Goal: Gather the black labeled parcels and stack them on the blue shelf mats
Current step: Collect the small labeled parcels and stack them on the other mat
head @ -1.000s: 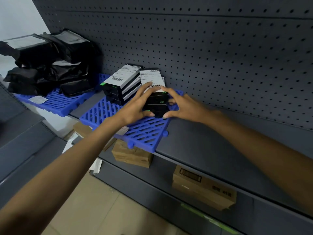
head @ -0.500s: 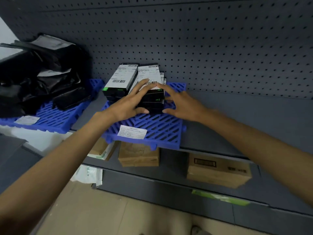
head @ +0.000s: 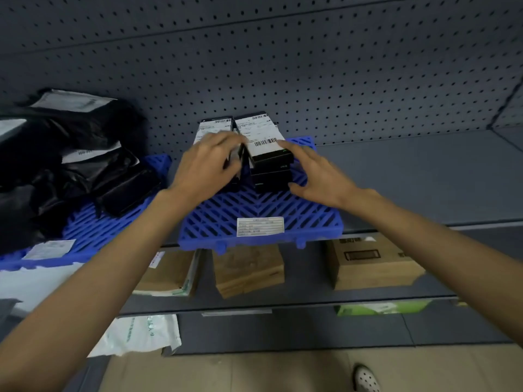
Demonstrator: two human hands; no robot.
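Observation:
Two stacks of black boxed parcels with white barcode labels stand side by side at the back of the middle blue mat (head: 254, 210). My left hand (head: 209, 165) lies over the left stack (head: 212, 127), its fingers curled around the stack's front and right edge. The right stack (head: 271, 165) stands upright. My right hand (head: 317, 176) is beside it with fingers spread, index tip at the top box's corner and thumb near the base. A heap of black labeled poly-bag parcels (head: 70, 165) covers a second blue mat (head: 93, 230) on the left.
A white label (head: 260, 226) is stuck to the middle mat's front. Grey shelf surface (head: 410, 176) runs to the right, with a pegboard wall behind. Cardboard boxes (head: 249, 270) (head: 370, 261) sit on the lower shelf, and a white bag (head: 141, 332) lies below.
Both hands were clasping the right stack. My left hand has shifted left onto the other stack and my right hand has loosened its hold. The view has swung to face the shelf squarely.

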